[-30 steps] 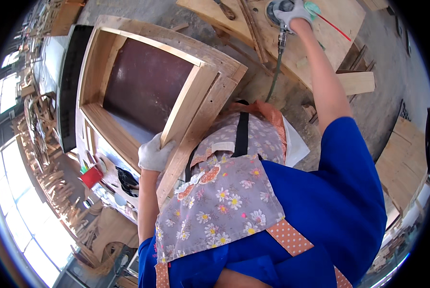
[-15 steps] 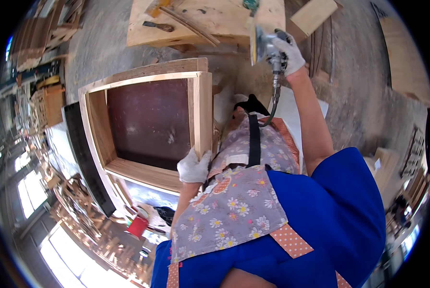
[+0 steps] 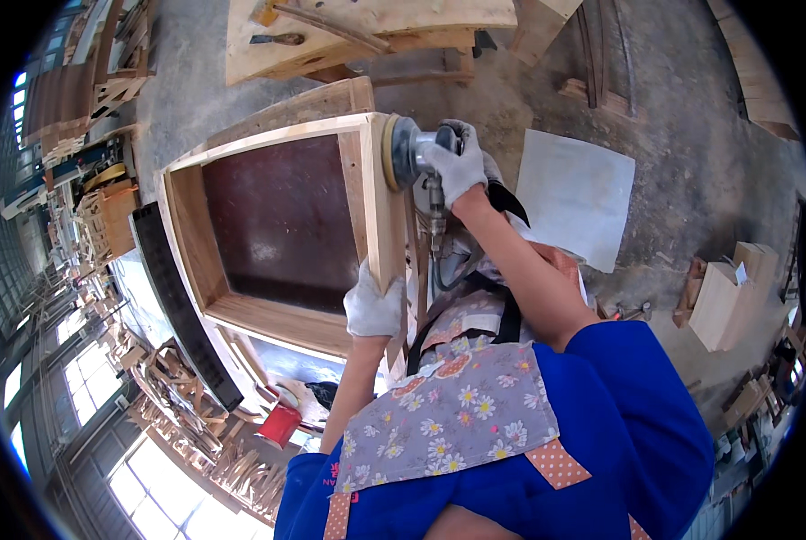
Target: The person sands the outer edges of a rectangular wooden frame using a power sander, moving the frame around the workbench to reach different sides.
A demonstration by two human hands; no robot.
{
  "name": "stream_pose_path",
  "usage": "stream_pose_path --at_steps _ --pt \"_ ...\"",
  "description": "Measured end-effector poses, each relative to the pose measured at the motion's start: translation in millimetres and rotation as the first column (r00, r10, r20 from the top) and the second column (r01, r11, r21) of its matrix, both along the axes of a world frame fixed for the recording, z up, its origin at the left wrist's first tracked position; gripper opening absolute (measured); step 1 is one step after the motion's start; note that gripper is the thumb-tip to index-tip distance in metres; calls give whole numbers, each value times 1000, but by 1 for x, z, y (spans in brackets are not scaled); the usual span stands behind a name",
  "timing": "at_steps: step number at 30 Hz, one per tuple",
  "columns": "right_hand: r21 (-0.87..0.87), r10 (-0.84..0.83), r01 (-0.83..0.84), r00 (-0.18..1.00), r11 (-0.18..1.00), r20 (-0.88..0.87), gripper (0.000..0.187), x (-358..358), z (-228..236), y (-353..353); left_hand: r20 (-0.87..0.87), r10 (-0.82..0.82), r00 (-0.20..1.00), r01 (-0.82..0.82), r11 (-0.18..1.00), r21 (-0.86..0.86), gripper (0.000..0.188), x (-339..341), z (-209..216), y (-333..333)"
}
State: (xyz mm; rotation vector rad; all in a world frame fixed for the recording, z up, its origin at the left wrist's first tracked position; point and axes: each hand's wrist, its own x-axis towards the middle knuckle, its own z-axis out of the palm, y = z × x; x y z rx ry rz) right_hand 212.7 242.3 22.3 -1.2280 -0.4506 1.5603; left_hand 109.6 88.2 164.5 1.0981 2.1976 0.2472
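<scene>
At the right-hand side of a rectangular wooden frame, a disc sander stands on edge, its round pad facing the outer face of the rail; whether the two quite touch is hard to tell. The gloved right hand has its fingers wrapped around the sander's body, and a dark hose curves from the fitting below toward the person. At the frame's near right corner, the gloved left hand grips the rail, fingers bent over its edge. Inside the frame shows a dark brown panel, and beyond the far rail extends a weathered board. A long black bar slants along the left, with a red container near its lower end. The person wears a flowered apron over blue sleeves. Past the frame, a plywood counter carries thin wooden strips and a dark-tipped hand tool. On the floor to the right lies a white sheet, with pale wooden blocks farther off.
</scene>
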Motion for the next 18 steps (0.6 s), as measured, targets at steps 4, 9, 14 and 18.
stream_pose_path --at_steps 4,9,14,18 --pt "-40 27 -30 998 999 -60 50 -1 1 42 -21 -17 1000 17 1000 17 48 -9 -3 10" --pt "113 46 -42 998 993 -40 49 -8 18 64 -52 -36 998 39 998 44 45 -15 -9 9" --pt "54 48 -58 985 997 168 53 -8 -34 81 -53 -57 997 59 997 40 44 -17 -10 12" --pt "47 70 -78 987 996 144 52 -12 -12 69 -30 -42 999 44 997 65 43 -22 -16 6"
